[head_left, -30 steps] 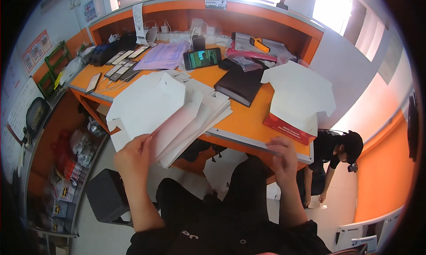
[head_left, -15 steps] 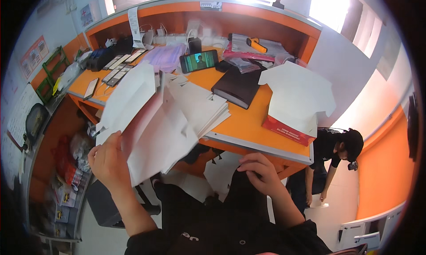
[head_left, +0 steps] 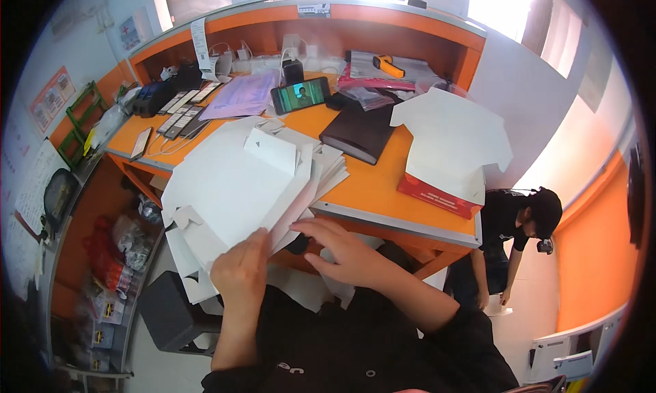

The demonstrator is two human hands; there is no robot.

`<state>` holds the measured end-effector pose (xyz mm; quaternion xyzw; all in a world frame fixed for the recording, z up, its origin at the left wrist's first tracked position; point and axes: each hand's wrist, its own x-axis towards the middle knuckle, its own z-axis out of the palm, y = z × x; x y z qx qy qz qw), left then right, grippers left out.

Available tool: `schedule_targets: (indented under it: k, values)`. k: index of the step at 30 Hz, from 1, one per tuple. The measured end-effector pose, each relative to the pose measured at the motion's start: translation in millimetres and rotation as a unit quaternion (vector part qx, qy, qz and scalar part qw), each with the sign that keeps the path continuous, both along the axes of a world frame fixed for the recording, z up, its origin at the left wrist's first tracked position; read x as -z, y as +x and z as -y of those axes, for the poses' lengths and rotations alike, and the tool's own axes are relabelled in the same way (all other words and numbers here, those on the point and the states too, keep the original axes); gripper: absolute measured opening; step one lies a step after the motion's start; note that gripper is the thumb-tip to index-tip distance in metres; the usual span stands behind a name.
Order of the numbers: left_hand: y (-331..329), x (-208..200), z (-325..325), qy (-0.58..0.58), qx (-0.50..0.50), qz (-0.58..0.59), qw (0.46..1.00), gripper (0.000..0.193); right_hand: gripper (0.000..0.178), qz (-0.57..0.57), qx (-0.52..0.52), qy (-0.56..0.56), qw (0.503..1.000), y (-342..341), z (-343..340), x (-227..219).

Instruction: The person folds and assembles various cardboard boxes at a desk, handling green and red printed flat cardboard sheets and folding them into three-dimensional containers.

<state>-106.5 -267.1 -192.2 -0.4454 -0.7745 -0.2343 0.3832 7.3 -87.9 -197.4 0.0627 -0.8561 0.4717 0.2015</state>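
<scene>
A partly folded white cardboard box blank (head_left: pixel 222 181) lies tilted over a stack of flat cardboard blanks (head_left: pixel 331 171) at the desk's front left. My left hand (head_left: pixel 239 270) grips its near edge, with the fingertips hidden behind or under the cardboard. My right hand (head_left: pixel 345 255) is beside the right edge of the cardboard, its thumb and fingers apart and the fingertips close to the near corner. Whether those fingertips touch it I cannot tell. An open box (head_left: pixel 444 195), red outside and white inside, stands at the desk's right end with its lid raised.
On the orange desk (head_left: pixel 383 195) are a black notebook (head_left: pixel 362 130), a propped phone (head_left: pixel 301 96) showing a video, several charging phones (head_left: pixel 181 119) and purple sheets (head_left: pixel 242 96). A black stool (head_left: pixel 171 311) stands lower left. Another person (head_left: pixel 506 246) bends down at the right.
The cardboard in my left hand has swung down flatter over the stack, its inner face now upward. My left hand has shifted right, and my right hand has come left to the cardboard's edge.
</scene>
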Motion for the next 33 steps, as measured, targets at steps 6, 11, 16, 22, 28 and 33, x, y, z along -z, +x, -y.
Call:
schedule_targets:
  k: [6,11,16,22,28,33]
  values:
    - [-28.4,-31.2,8.3,0.048,-0.061,-0.063,0.995,0.017,0.049,-0.067,0.12,0.33,0.934,-19.8,1.6,2.7]
    - [-40.6,-55.4,16.1,-0.063,0.025,-0.076,0.995,0.015,0.052,-0.103,0.147,0.41,0.894,-32.6,-2.3,10.2]
    - [-58.7,-70.6,35.8,-0.114,0.041,-0.089,0.989,0.015,0.055,-0.017,0.133,0.375,0.917,-38.6,-10.7,20.1]
    - [-61.5,-64.8,71.2,0.048,-0.156,-0.2,0.966,0.014,0.063,0.009,0.133,0.324,0.937,-38.0,-12.8,11.1]
    - [6.7,-8.6,31.6,-0.012,0.006,-0.086,0.996,0.022,0.069,-0.085,0.055,-0.059,0.993,-36.7,0.3,-15.4]
    - [35.3,4.0,11.9,-0.098,0.092,0.121,0.984,0.04,0.054,-0.095,0.111,-0.241,0.96,-50.2,9.7,-18.7]
